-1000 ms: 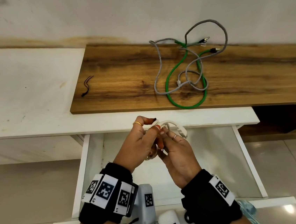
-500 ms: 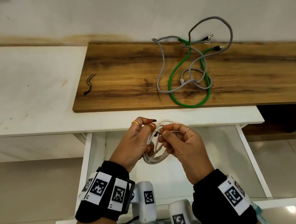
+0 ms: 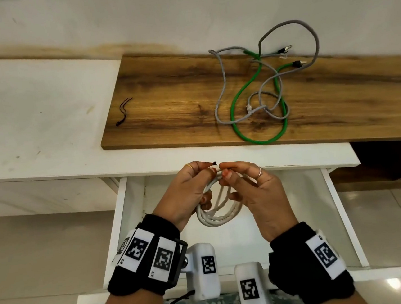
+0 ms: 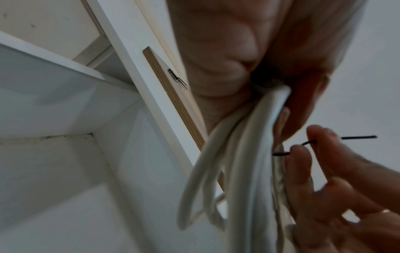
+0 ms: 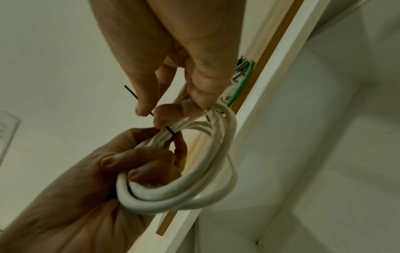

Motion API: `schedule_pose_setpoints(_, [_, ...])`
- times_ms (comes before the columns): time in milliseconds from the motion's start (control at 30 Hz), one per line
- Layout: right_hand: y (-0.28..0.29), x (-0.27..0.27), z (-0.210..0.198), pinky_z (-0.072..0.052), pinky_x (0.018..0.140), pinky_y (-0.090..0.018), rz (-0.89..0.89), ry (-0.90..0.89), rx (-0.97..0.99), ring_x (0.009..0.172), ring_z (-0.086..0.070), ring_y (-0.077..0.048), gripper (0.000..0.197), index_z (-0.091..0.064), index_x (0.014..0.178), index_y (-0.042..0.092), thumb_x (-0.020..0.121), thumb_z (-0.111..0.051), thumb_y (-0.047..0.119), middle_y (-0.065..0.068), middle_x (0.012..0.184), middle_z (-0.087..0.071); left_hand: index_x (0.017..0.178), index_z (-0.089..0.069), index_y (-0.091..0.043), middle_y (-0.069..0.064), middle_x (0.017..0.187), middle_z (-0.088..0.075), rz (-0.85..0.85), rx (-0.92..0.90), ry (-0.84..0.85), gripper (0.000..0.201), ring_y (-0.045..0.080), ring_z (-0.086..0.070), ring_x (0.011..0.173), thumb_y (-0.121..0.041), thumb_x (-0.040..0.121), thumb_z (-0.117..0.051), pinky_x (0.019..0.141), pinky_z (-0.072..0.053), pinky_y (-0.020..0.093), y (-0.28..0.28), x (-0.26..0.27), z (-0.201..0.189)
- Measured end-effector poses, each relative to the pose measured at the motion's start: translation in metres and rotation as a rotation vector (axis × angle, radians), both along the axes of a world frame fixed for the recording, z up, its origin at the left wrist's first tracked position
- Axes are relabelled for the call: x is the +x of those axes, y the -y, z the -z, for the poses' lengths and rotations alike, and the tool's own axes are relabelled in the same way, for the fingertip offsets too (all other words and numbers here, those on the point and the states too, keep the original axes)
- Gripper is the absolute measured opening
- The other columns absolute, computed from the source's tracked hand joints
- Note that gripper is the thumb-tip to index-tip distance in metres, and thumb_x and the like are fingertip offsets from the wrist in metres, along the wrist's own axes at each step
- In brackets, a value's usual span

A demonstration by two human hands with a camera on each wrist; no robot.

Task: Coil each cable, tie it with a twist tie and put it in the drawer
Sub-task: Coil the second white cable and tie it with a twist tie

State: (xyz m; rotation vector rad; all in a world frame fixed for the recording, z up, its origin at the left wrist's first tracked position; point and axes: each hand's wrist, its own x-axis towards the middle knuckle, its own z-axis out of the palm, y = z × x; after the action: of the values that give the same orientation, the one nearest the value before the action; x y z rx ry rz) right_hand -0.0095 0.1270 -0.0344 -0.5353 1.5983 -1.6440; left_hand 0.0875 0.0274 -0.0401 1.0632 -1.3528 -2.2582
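A coiled white cable [image 3: 217, 218] hangs over the open white drawer [image 3: 336, 214]. My left hand [image 3: 186, 193] grips the coil [image 5: 173, 193], fingers curled through its loops. My right hand [image 3: 253, 191] pinches a thin black twist tie [image 5: 171, 131] that wraps the top of the coil [image 4: 244, 154]; one tie end [image 4: 357, 137] sticks out past the fingers. A tip of the tie [image 3: 214, 162] shows between both hands. A grey cable [image 3: 222, 85] and a green cable [image 3: 250, 89] lie tangled on the wooden board [image 3: 176, 100].
More black twist ties [image 3: 123, 111] lie at the board's left end. The white desktop [image 3: 37, 114] stretches left. The drawer's side rails [image 3: 118, 225] flank my hands. Tiled floor [image 3: 32, 256] lies below.
Both hands rose slightly toward the desk's front edge. The right hand turned over and now pinches the tie at the coil's top, and the tie's tip shows between the hands.
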Motion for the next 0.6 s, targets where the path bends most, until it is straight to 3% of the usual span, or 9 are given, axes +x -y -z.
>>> schedule_pose_setpoints(133, [0.002,-0.001,-0.005,-0.044,0.05,-0.017,0.034,0.005,0.031,0.067,-0.063,-0.006,0.013,-0.072,0.093,0.02,0.085,-0.065,0.013,0.001,0.08,-0.072,0.095,-0.055,-0.012,0.009,0.08,-0.053,-0.007,0.026,-0.022,0.003,0.005,-0.034,0.036,-0.014,0.094,-0.052,0.042,-0.034,0.022,-0.001,-0.001,-0.002])
schedule_pose_setpoints(300, [0.004,-0.006,-0.009,-0.041,0.045,-0.017,0.139,0.07,0.068,0.053,-0.051,-0.007,0.019,-0.061,0.097,0.016,0.081,-0.07,0.011,0.0,0.071,-0.07,0.098,-0.055,-0.01,0.015,0.091,-0.051,-0.025,0.058,-0.033,0.006,0.005,-0.034,0.036,-0.015,0.094,-0.053,0.041,-0.035,0.021,-0.004,-0.003,-0.003])
schedule_pose_setpoints(433, [0.002,-0.01,-0.01,-0.04,0.046,-0.016,0.144,0.08,0.09,0.051,-0.045,-0.005,0.011,-0.072,0.091,0.016,0.081,-0.071,0.011,0.001,0.07,-0.067,0.098,-0.055,-0.008,0.01,0.081,-0.053,-0.01,0.058,-0.049,0.009,0.005,-0.034,0.037,-0.016,0.095,-0.053,0.041,-0.035,0.021,-0.006,-0.005,-0.004])
schedule_pose_setpoints(600, [0.0,-0.014,-0.015,-0.048,0.052,-0.019,0.131,-0.159,0.113,0.06,-0.056,-0.007,0.015,-0.069,0.093,0.023,0.081,-0.072,0.014,-0.001,0.071,-0.071,0.106,-0.053,-0.004,0.01,0.078,-0.049,-0.036,0.037,-0.061,0.015,0.005,-0.035,0.037,-0.014,0.095,-0.052,0.04,-0.034,0.02,-0.006,-0.007,-0.004])
